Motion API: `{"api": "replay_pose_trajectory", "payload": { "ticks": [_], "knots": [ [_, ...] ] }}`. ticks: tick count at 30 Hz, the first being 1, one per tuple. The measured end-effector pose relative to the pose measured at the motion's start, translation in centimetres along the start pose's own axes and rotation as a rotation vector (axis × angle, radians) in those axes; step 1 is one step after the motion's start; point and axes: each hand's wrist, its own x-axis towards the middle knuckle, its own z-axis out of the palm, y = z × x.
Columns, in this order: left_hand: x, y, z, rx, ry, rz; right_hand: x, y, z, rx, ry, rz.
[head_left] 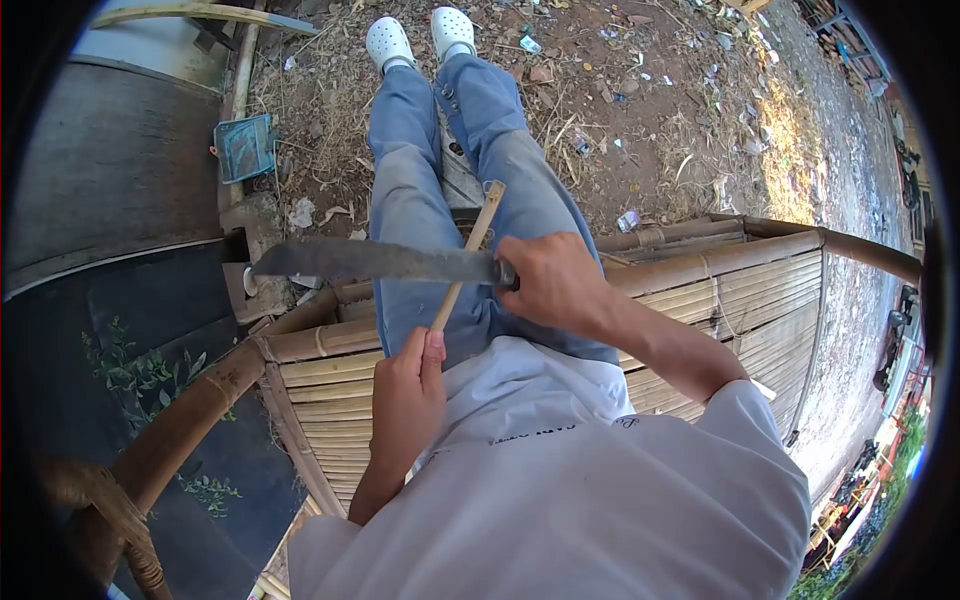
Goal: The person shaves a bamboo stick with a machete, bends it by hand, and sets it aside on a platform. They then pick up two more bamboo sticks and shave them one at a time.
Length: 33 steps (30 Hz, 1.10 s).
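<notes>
My right hand (555, 280) is wrapped round the dark handle of a machete (370, 262), whose long, worn blade points left across my thighs. Under the blade runs a thin bamboo strip (486, 215), slanting up from my lap with a small curl at its far end. My left hand (408, 385) grips the strip's lower end, thumb laid along it. Where blade and strip cross, the blade overlaps the strip in this view, just left of my right fist.
I sit on a bamboo bench (740, 290) with round pole rails. My legs stretch forward over littered ground (640, 110), ending in white clogs (390, 42). A blue plastic basket (245, 148) lies at the left, near a dark panel (130, 170) and leafy sprigs (140, 370).
</notes>
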Motion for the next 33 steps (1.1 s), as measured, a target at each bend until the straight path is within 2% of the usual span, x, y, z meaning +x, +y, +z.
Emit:
{"api": "replay_pose_trajectory", "payload": {
  "ticks": [1, 3, 4, 5, 7, 8, 10, 12, 14, 15, 17, 21, 24, 26, 29, 32, 33],
  "knots": [
    [-0.5, 0.1, -0.2, 0.037, 0.045, -0.017, 1.2, 2.0, 0.1, -0.062, 0.084, 0.003],
    [-3.2, 0.6, -0.4, -0.028, 0.015, 0.031, 6.1, 12.1, -1.8, -0.102, 0.195, 0.595],
    [-3.8, 0.5, -0.9, -0.081, -0.008, 0.089, 6.7, 16.1, -3.4, -0.052, 0.262, 0.738],
    [-2.9, -0.2, -1.2, -0.084, 0.014, 0.097, 6.5, 17.7, -4.4, -0.054, 0.350, 0.717],
    [-2.3, -2.6, -0.9, -0.087, 0.109, -0.106, 5.5, 13.7, -5.8, 0.001, 0.336, 0.645],
    [-2.2, -3.3, -0.9, -0.168, 0.096, -0.136, 4.4, 11.6, -5.9, 0.070, 0.362, 0.603],
    [-1.3, -3.2, -0.6, -0.255, 0.066, -0.129, 2.8, 8.8, -4.8, 0.159, 0.241, 0.477],
    [-0.8, -3.1, -0.3, -0.346, 0.039, -0.134, 1.4, 5.2, -3.1, 0.275, 0.265, 0.298],
    [-0.5, -2.9, -0.3, -0.311, 0.040, -0.119, 0.6, 2.3, -2.4, 0.252, 0.095, 0.210],
    [-0.6, -2.7, -0.3, -0.302, 0.039, -0.120, 0.2, 1.4, -1.6, 0.261, 0.098, 0.212],
    [-0.6, -2.0, -0.4, -0.168, 0.013, -0.125, -0.2, 0.2, -0.4, 0.206, 0.088, 0.022],
    [-0.5, -1.8, 0.1, -0.243, 0.052, -0.086, 0.2, -0.9, -0.1, 0.092, 0.031, -0.028],
    [-0.4, -1.7, 0.3, -0.079, 0.093, -0.022, 0.7, -0.7, -0.4, 0.060, -0.004, -0.003],
    [-0.6, -2.2, 1.0, 0.142, 0.202, 0.137, 0.9, -0.2, -0.7, -0.023, -0.052, 0.002],
    [1.1, -2.3, 1.0, 0.230, 0.163, 0.085, 4.2, 4.3, 1.5, -0.175, -0.080, 0.086],
    [3.7, -2.0, 0.2, 0.375, 0.127, 0.043, 6.0, 5.1, 3.3, -0.216, 0.015, 0.121],
    [3.4, -1.9, 0.2, 0.368, 0.105, 0.019, 5.6, 5.2, 3.8, -0.211, -0.016, 0.131]
  ]
}}
